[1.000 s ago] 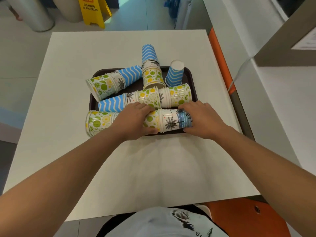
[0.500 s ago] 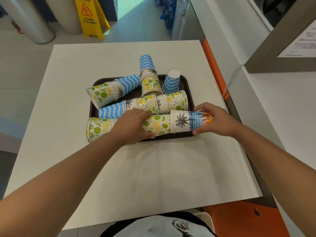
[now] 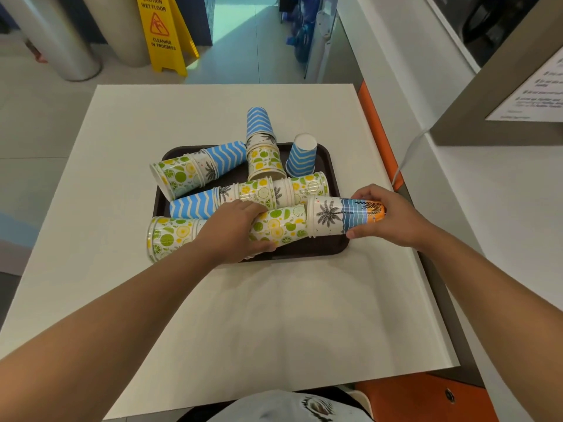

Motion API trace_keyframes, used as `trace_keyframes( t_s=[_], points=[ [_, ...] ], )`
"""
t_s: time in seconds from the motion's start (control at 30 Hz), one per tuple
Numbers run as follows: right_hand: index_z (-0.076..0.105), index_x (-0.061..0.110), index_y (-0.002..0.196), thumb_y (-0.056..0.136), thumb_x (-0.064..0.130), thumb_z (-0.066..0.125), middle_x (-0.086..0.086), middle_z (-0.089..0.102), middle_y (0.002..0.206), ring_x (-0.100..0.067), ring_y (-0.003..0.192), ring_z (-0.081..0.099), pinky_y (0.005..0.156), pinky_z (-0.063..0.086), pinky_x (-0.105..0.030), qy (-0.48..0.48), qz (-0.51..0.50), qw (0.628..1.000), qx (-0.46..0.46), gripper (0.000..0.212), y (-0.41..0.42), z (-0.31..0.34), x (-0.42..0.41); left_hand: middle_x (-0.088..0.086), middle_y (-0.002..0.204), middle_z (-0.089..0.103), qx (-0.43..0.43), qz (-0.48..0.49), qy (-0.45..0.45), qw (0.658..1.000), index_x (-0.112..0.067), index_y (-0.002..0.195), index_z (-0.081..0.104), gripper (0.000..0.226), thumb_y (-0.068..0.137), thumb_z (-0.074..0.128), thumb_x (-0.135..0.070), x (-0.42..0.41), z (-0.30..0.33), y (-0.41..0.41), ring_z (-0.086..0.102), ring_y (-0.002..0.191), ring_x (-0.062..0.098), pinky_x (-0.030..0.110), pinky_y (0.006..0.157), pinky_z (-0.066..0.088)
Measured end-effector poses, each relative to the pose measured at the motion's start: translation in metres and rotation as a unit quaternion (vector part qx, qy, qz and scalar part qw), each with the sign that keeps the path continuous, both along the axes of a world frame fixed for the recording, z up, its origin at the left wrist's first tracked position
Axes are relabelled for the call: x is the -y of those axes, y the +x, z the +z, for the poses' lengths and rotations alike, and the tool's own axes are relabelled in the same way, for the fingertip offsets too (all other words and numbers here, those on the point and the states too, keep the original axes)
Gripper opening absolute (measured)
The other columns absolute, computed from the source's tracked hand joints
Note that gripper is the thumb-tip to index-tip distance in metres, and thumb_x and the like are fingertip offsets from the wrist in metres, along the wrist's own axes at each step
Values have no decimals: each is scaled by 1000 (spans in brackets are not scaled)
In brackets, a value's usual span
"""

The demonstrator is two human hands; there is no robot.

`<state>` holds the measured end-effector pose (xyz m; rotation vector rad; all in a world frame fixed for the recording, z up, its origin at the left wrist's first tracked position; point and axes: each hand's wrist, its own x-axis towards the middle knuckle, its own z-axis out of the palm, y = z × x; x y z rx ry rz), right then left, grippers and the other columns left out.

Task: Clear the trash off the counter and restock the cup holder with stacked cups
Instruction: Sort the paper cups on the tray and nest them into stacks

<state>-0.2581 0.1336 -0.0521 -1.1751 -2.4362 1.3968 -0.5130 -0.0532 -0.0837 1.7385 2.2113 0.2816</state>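
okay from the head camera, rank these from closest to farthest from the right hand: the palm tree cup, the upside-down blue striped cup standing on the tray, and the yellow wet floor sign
From the right hand:
1. Palm tree cup, in its grip, tray's near edge.
2. Upside-down blue striped cup, standing at the tray's far right.
3. Yellow wet floor sign, on the floor beyond the table, far left.

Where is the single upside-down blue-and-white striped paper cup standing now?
The upside-down blue-and-white striped paper cup stands in the far right corner of the dark brown plastic tray, just beyond the lying citrus-print stack.
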Motion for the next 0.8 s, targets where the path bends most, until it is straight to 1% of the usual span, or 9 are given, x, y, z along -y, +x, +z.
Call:
trace_keyframes(
  t_s=[0.13,0.17,0.3,0.47,0.57,0.67,0.7,0.73,0.8],
  points=[
    [58,26,111,58,21,93,4,64,106,-18,90,69,73,60,-30,1,-11,1000,-18,64,2,0,-5,0,138,57,1,14,-6,1000,-22,142,49,81,76,72,-64,1,-1,-2,52,124,20,35,105,40],
    [57,26,112,59,21,92,4,64,106,-17,91,68,72,60,-29,3,-17,1000,-25,64,3,1,-6,0,138,57,3,17,-8,1000,-22,142,48,82,76,72,-64,1,0,-2,52,125,20,35,105,40],
    [57,23,114,64,22,88,8,63,103,-10,88,67,63,55,-16,10,-49,997,-64,60,3,9,-13,0,135,59,0,5,-3,1000,-21,140,51,79,75,74,-62,-1,-2,0,53,123,21,35,104,40],
    [57,19,114,63,15,89,5,64,102,2,81,67,61,53,-12,-3,-45,996,-80,60,-6,19,-16,-1,133,60,-31,-32,-17,999,-22,139,52,80,75,72,-64,-13,-3,10,54,120,20,33,103,38],
    [57,22,112,62,16,90,6,65,102,-5,85,68,65,56,-17,2,-39,996,-80,60,-13,20,-16,-1,137,58,-54,-52,-31,997,-23,143,48,82,77,70,-64,-20,-1,17,51,124,20,32,104,36],
    [58,27,111,59,23,92,7,66,103,-14,92,69,74,59,-30,7,-40,996,-74,62,-17,17,-17,-2,138,56,-57,-61,-41,996,-23,146,45,82,78,70,-63,-22,-1,20,49,126,20,33,107,35],
    [58,28,111,58,25,92,8,66,103,-15,92,69,75,59,-32,10,-36,997,-70,63,-19,15,-18,-2,137,56,-54,-62,-41,996,-23,145,45,83,77,70,-63,-21,0,20,49,125,20,33,107,35],
    [58,28,112,59,26,92,8,66,104,-15,93,68,75,59,-31,12,-33,997,-68,63,-21,15,-18,-2,136,56,-48,-61,-39,996,-23,145,46,83,77,71,-64,-20,1,20,49,124,20,33,106,35],
    [57,25,113,61,23,91,6,65,104,-15,92,68,72,59,-25,11,-34,997,-71,62,-25,15,-20,-1,135,58,-11,-43,-19,999,-23,142,51,80,76,73,-62,-17,6,17,50,125,20,33,105,36]
  ],
)
